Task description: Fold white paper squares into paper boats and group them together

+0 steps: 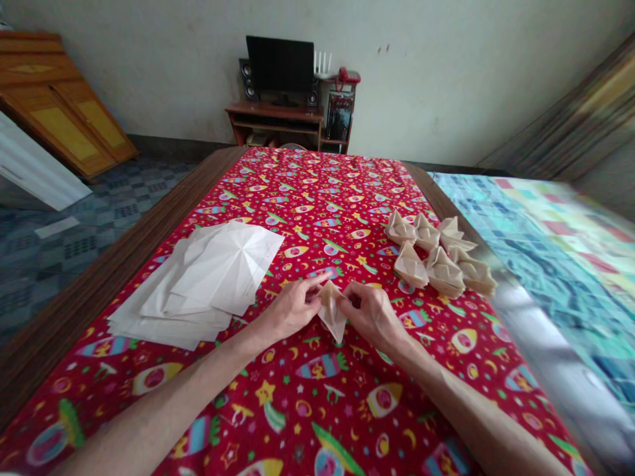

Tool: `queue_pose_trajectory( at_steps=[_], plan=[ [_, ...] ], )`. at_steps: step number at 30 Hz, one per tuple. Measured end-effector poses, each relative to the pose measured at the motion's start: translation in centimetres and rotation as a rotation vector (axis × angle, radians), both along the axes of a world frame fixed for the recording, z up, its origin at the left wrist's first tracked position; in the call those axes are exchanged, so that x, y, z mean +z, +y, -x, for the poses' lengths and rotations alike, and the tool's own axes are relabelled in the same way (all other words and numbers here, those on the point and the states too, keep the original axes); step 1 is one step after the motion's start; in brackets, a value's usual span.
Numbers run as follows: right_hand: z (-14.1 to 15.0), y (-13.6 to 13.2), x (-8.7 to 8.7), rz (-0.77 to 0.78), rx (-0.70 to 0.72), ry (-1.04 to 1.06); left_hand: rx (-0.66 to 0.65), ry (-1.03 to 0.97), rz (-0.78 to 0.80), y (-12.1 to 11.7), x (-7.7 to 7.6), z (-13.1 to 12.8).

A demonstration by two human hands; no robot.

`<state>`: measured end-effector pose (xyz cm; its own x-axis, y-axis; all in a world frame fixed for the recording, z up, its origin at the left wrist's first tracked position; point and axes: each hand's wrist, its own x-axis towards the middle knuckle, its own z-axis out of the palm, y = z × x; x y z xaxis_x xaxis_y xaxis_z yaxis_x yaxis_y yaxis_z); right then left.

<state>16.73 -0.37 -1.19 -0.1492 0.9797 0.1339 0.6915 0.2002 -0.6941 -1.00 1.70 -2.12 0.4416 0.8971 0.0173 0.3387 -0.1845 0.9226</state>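
Between my two hands, near the middle of the table, is a folded piece of cream paper, diamond-shaped with a point toward me. My left hand pinches its left edge, the index finger stretched past the top. The right edge is gripped by my right hand, thumb and fingers closed on it. To the left lies a loose stack of creased white paper sheets. On the right sit several folded paper pieces in two rows, tan and pointed, some nested into thick piles.
A red patterned cloth covers the table, whose brown wooden edge shows at left. A bed with a blue patchwork cover adjoins on the right. Beyond the far end stand a monitor on a desk and a wooden cabinet.
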Motion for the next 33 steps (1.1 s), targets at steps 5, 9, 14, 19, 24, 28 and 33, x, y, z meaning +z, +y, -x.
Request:
queue_pose_trajectory(
  at_steps=[5, 9, 14, 19, 24, 28, 33],
  plan=[
    [-0.1, 0.1, -0.4, -0.003, 0.004, 0.007, 0.000, -0.114, 0.208, -0.4, 1.2, 0.1],
    [-0.2, -0.3, -0.3, -0.060, 0.010, 0.044, 0.033, -0.095, 0.207, -0.4, 1.2, 0.2],
    [-0.6, -1.6, 1.4, -0.318, 0.096, 0.006, -0.053, -0.071, 0.159, 0.0, 1.5, 0.3],
    [-0.5, -1.6, 1.6, -0.334, 0.202, -0.005, -0.038, 0.087, 0.076, 0.0, 2.4, 0.2],
    [-0.6, -1.3, 1.0, -0.344, 0.211, 0.051, -0.062, 0.065, 0.090, -0.1, 2.1, 0.0],
    [-0.9, -1.2, 1.0, -0.323, 0.203, 0.038, -0.061, 0.009, 0.082, -0.2, 1.4, 0.0],
    [-1.4, -0.8, 1.8, -0.320, 0.201, 0.016, -0.040, -0.081, 0.101, -0.5, 1.0, 0.0]
  ],
)
